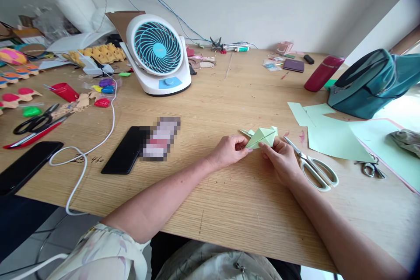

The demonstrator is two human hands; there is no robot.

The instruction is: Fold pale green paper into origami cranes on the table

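Both hands pinch a folded light-green paper piece that lies on the wooden table just in front of the person. The left hand closes thumb and forefinger on the piece's near left corner; the right hand has its fingertips pressed together on the lower right edge. The paper rises to a low ridge with small flaps at its left and right ends.

Just beside the right hand lie white-handled scissors, blades pointing toward the paper. Beyond them are 2 flat light-green sheets. A teal bag and a dark-red bottle sit farther right. To the left lies a black phone, and behind it stands a white-and-blue desk fan
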